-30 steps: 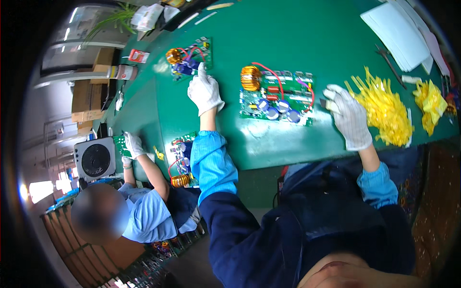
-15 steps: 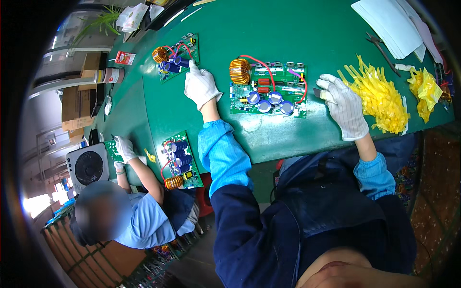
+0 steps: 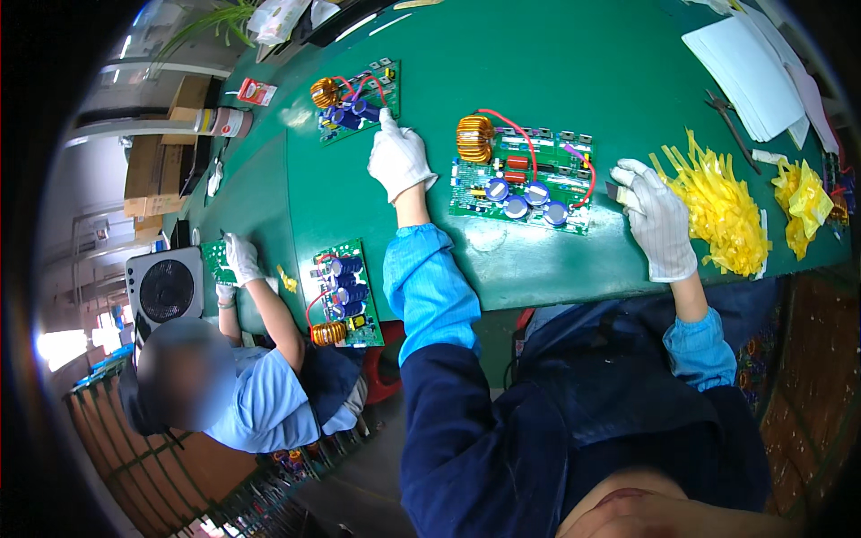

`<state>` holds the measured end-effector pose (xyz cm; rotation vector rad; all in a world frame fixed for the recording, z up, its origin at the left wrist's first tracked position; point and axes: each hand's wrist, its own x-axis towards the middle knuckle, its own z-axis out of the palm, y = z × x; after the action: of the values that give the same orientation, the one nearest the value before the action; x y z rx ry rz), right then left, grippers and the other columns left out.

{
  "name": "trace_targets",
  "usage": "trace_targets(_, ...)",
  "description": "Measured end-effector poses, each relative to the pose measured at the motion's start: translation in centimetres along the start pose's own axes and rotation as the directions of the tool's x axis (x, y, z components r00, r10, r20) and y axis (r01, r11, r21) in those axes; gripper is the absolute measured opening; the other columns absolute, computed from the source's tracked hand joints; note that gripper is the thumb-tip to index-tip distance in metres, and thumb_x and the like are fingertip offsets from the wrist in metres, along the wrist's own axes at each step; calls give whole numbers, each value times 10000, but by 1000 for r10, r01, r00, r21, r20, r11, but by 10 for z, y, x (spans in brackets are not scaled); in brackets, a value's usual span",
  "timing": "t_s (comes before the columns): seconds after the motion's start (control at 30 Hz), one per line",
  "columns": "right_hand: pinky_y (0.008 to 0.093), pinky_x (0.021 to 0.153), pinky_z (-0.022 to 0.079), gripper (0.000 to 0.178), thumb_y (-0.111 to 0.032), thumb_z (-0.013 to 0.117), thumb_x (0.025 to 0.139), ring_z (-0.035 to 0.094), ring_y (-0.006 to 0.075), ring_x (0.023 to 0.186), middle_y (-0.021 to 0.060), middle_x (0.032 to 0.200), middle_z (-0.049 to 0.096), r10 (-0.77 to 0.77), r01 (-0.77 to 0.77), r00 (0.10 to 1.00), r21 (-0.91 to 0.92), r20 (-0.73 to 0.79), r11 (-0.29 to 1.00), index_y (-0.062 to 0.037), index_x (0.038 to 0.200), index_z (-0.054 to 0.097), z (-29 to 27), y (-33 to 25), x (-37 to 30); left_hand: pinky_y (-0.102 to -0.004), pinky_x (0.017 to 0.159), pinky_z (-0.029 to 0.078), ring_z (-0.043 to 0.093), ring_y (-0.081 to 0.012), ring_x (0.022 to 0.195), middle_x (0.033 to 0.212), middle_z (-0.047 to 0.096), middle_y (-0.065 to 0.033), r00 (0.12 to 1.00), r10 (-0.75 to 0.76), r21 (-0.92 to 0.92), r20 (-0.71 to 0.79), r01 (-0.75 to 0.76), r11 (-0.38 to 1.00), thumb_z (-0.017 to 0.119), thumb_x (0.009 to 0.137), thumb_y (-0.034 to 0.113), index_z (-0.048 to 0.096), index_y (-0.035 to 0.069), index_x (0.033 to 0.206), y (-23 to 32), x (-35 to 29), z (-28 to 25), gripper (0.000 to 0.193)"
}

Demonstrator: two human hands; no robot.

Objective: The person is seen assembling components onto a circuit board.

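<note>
My left hand (image 3: 401, 163), in a white glove, reaches out to a green circuit board (image 3: 359, 109) with a copper coil and blue capacitors. Its index fingertip and the fingers beside it close at the board's near right corner; the thumb is hidden. In front of me lies a similar circuit board (image 3: 523, 184) with a copper coil, red wires and several round capacitors; neither hand touches it. To its right, my gloved right hand (image 3: 657, 215) is closed around a small dark flat blade (image 3: 613, 191) with a pale grip. Its fingertips stay just off the board.
Beside my right hand lies a heap of yellow tape strips (image 3: 717, 211), with a smaller yellow bundle (image 3: 801, 202) further right. Pliers (image 3: 731, 125) and paper sheets (image 3: 749, 76) lie behind. At left, a co-worker (image 3: 260, 386) handles a green board near another board (image 3: 345, 296) and a fan (image 3: 168, 289).
The whole view has shifted, so the table and boards appear further right. Both my hands keep almost the same place relative to the boards.
</note>
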<state>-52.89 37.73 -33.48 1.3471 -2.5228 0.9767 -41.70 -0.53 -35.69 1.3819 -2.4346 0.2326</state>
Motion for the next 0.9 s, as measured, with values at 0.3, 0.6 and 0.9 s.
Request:
trace_targets(0.3,383,849,543,357,-15,591,824,656,319,1039,69,1244,646,0,0,1000,-13,18,1000,-125,1156,667,-1,-4,0,-443,539,533,680,-272,587,720,673,-69,981,81,49,-179,-74,996,581,893,280,662,205,1275,-9,-4,17,398)
trace_targets(0.6,379,856,544,384,1,605,801,657,315,1039,63,1247,645,14,-14,999,-17,32,1000,-127,1158,669,-1,-2,1,-457,656,562,710,-329,729,821,727,-137,971,195,-224,-138,-222,949,572,898,244,728,184,1135,-5,-9,11,290)
trace_targets(0.9,375,851,546,415,7,607,773,653,308,1043,56,1255,640,0,0,1000,1,7,1000,-129,1161,664,-2,-2,-3,-470,679,563,710,-340,771,877,731,-136,976,166,-249,-140,-197,948,576,903,258,709,205,1149,-4,-12,8,285)
